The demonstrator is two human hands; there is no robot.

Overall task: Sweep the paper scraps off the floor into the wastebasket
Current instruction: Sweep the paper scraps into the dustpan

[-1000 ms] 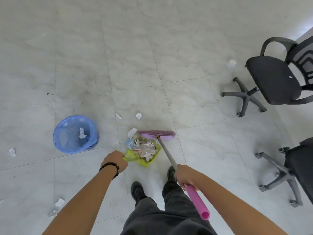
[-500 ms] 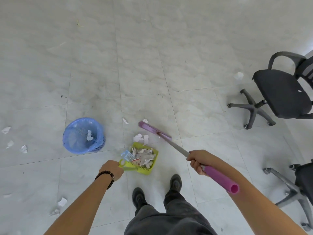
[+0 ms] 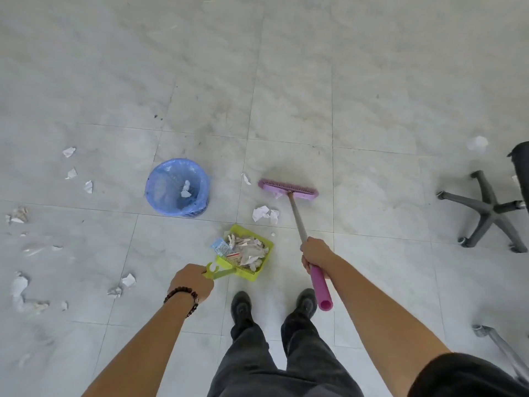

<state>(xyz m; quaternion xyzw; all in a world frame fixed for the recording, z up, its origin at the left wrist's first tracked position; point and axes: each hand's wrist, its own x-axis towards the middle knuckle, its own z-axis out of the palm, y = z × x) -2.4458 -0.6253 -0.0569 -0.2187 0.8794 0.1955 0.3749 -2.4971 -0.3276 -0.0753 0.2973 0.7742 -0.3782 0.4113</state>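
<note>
A green dustpan (image 3: 265,247) full of paper scraps rests on the floor in front of my feet. My left hand (image 3: 191,283) grips its handle. My right hand (image 3: 315,253) is closed on the broom (image 3: 296,213), whose purple head (image 3: 287,189) sits on the floor beyond the pan. Two crumpled scraps (image 3: 264,214) lie between the broom head and the dustpan, and a small one (image 3: 246,179) lies left of the head. The blue wastebasket (image 3: 177,187) stands to the left, with a few scraps inside.
Several more paper scraps (image 3: 76,173) lie scattered over the tiled floor at the left. One white scrap (image 3: 477,143) lies far right. An office chair base (image 3: 488,213) stands at the right edge, and another chair leg (image 3: 498,348) shows at lower right.
The broom head has swung from an angled reach back to lie square on the floor beyond the scraps. My right hand moved in closer. The view has shifted left, showing more scraps.
</note>
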